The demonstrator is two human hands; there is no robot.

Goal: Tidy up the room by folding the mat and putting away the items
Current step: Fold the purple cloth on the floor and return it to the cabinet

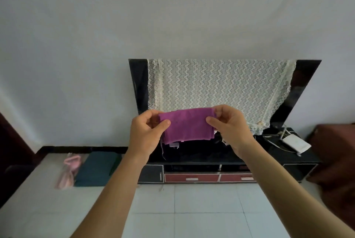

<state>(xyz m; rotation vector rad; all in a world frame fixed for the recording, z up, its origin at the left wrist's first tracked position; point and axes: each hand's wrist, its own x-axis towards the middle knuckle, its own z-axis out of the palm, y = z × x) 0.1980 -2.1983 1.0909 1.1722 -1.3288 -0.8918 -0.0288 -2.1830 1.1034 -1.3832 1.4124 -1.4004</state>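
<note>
I hold a small folded purple cloth (187, 125) up in front of me, at chest height. My left hand (147, 133) pinches its left edge and my right hand (231, 125) pinches its right edge, so the cloth is stretched flat between them. A loose thread hangs from its lower left corner. On the floor to the left lies a folded dark teal mat (96, 169) with a pink item (70, 170) beside it.
Behind the cloth stands a television (305, 87) draped with a white lace cover (219, 84), on a black stand (211, 158) with red drawers (192, 177). A white router (296, 144) with cables lies on the stand's right. A brown object (336, 160) is at the right edge. The floor is white tile.
</note>
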